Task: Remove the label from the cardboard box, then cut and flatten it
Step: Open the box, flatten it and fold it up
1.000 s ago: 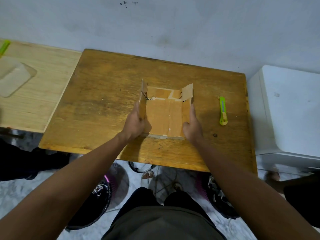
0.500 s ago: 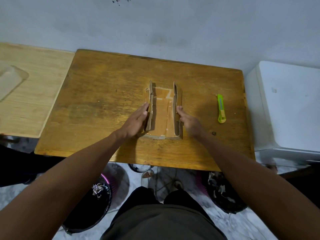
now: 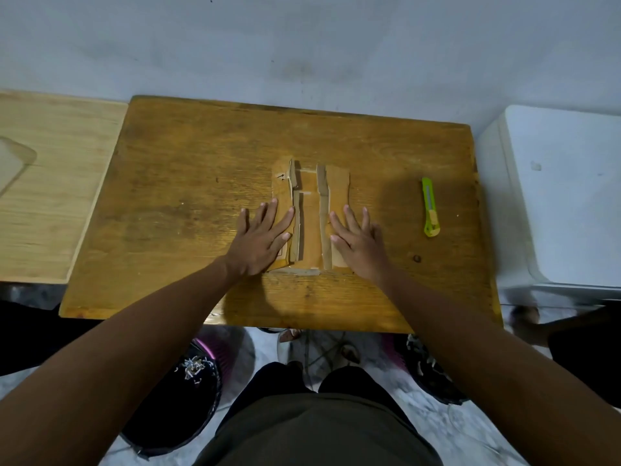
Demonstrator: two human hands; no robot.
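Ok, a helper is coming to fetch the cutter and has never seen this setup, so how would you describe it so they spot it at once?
Start at the dark wooden table against the wall, where the flattened cardboard box lies at the middle. Look toward the white appliance beside it: the utility knife lies alone near that edge, apart from the right hand. It is the only bright green thing there, slim and pointing away from the person.

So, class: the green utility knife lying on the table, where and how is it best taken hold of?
Probably by the middle of the green utility knife, pinching its two long sides from above. It lies flat on the table, long axis running away from the person, apart from the cardboard. The right hand is nearer.
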